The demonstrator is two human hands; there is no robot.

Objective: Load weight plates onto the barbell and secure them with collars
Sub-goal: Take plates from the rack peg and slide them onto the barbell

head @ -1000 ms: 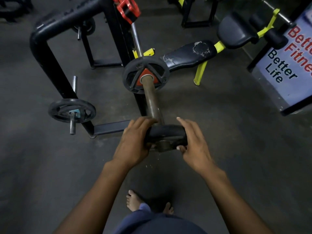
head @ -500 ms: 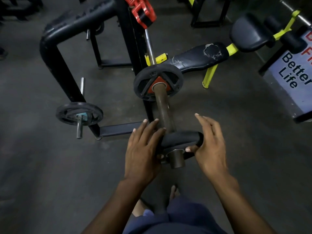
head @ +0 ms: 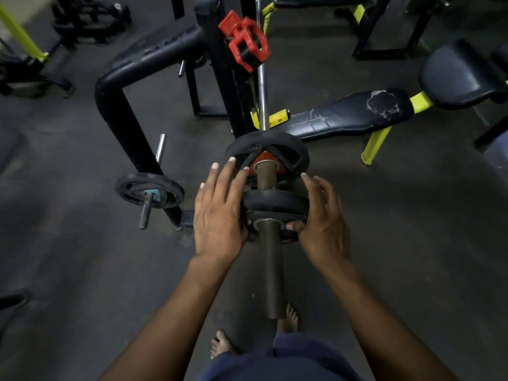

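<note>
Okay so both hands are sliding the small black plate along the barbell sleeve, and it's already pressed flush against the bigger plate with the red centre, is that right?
Not quite. The small black plate is on the barbell sleeve between the left hand and right hand, but the head view shows bare sleeve between it and the bigger plate.

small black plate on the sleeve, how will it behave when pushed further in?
The small plate looks rigid and probably dense, so heavy for its size. Threaded on the sleeve, it should slide, not roll or tip. The left hand and right hand steady it; its coating probably grips.
</note>
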